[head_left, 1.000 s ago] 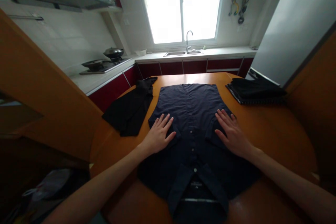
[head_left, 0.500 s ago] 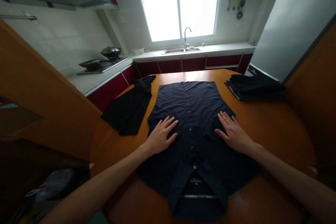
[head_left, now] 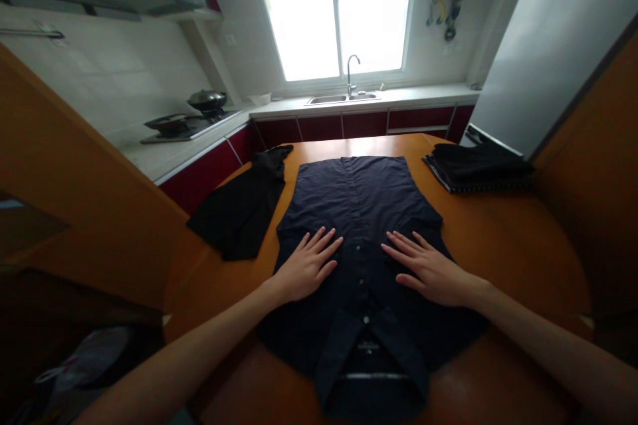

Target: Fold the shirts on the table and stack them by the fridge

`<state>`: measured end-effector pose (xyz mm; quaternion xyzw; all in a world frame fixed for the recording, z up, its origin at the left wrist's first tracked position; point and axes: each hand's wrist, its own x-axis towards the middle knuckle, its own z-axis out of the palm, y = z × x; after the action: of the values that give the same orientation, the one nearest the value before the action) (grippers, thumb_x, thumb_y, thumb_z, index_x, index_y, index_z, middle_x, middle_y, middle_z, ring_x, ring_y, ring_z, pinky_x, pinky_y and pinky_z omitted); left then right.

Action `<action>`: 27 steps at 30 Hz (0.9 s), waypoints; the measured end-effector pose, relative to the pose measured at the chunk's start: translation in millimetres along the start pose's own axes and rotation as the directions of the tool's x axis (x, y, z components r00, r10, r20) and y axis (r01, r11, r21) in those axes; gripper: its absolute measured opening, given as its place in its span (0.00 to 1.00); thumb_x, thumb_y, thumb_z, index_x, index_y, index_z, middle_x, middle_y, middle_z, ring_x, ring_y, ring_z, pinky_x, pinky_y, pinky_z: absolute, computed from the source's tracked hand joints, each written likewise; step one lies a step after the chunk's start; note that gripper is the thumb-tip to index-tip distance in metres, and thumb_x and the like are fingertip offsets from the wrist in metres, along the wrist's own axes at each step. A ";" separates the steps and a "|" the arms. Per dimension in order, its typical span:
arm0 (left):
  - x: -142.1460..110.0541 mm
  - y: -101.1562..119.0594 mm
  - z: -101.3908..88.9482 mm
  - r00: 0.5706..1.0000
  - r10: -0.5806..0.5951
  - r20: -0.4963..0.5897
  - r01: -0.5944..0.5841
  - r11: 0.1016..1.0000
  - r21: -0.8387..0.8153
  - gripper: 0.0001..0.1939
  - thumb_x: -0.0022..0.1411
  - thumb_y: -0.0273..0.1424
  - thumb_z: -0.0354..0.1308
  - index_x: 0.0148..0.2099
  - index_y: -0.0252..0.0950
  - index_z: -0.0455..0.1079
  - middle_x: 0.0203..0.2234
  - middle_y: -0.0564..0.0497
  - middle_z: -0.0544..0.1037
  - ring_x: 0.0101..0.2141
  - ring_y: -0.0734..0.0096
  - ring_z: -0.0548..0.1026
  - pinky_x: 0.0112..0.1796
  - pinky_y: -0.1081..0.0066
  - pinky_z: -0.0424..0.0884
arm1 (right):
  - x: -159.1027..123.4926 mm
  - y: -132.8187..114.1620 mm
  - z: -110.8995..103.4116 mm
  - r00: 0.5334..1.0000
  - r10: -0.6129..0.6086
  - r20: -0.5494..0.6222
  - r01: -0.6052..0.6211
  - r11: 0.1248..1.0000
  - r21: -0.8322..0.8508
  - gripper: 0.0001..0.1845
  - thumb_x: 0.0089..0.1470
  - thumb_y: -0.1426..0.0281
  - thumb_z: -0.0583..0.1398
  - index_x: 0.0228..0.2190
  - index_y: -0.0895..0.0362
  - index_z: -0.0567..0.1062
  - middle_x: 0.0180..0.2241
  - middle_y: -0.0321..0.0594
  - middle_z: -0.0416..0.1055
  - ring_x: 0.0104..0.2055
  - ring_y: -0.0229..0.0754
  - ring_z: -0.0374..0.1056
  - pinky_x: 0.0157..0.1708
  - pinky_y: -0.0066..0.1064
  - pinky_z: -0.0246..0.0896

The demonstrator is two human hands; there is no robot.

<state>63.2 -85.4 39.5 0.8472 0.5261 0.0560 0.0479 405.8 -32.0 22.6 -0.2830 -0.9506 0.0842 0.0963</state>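
Observation:
A dark navy button-up shirt (head_left: 356, 199) lies spread front side up on the wooden table, its collar toward me and its hem toward the window. My left hand (head_left: 310, 265) rests flat on the left half of the shirt, fingers spread. On the right half lies my right hand (head_left: 426, 270), palm down with fingers apart, pointing toward the button line. Neither hand grips the cloth. Light buttons show along the middle, and a label is visible inside the collar.
A black garment (head_left: 242, 212) lies on the table's left side. Folded dark clothes (head_left: 478, 166) are stacked at the back right of the round-edged wooden table (head_left: 518, 246). Beyond are a counter with a sink (head_left: 326, 99), a stove with pans (head_left: 207, 101) and a fridge (head_left: 538, 40).
My right hand has slid inward from the shirt's right edge toward the button line. My left hand stays in nearly the same place on the cloth. The view has shifted slightly.

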 end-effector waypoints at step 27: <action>2.7 -42.8 6.1 0.894 -0.385 -0.229 0.407 0.911 0.058 0.42 0.69 0.57 0.41 0.73 0.33 0.52 0.70 0.38 0.53 0.69 0.36 0.45 0.64 0.43 0.50 | 26.3 55.1 17.2 0.804 0.518 -0.292 -0.554 0.831 -0.051 0.45 0.65 0.47 0.42 0.68 0.69 0.53 0.69 0.60 0.51 0.72 0.56 0.44 0.68 0.54 0.39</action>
<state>27.4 -64.2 27.6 0.7127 0.6919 0.1075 -0.0426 409.0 26.3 -2.3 -0.5546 -0.8133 0.0054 0.1757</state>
